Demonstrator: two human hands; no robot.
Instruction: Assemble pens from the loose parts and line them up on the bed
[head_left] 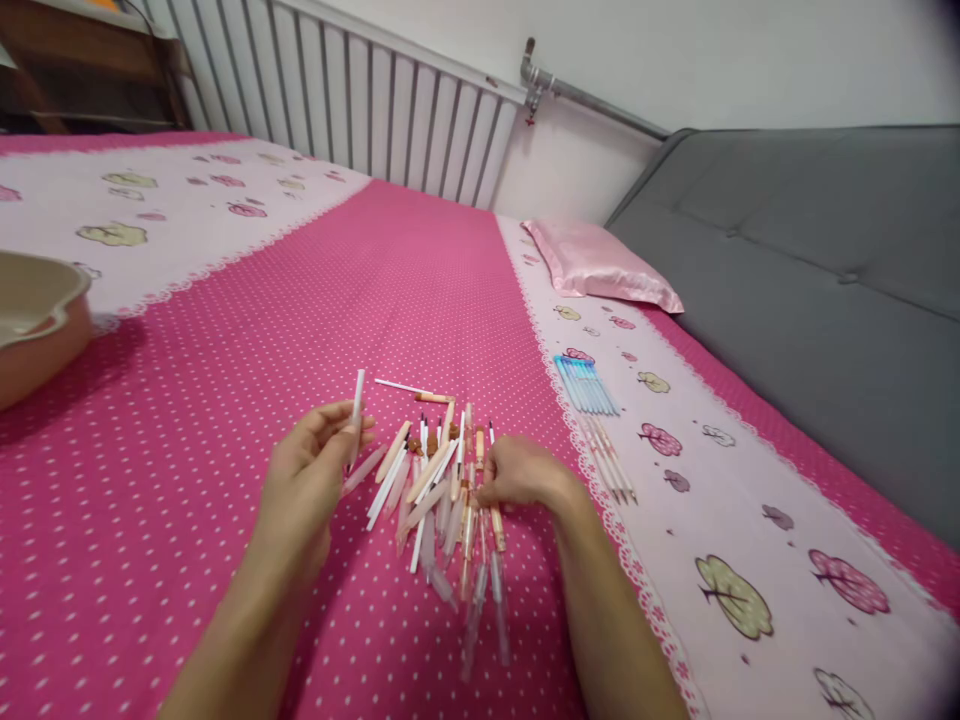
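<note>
Pens (431, 472) lie heaped, right hand (519, 470) at their right edge, grip unclear; left hand (309, 458) pinches a white pen (358, 396); wide bedspread (420, 270) beyond.

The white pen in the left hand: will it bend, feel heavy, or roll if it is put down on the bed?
The white pen is probably stiff: it looks straight above the left hand. It is likely light, being so slim. It might roll, since it looks tube-like, though its exact shape is too small to tell.
</note>
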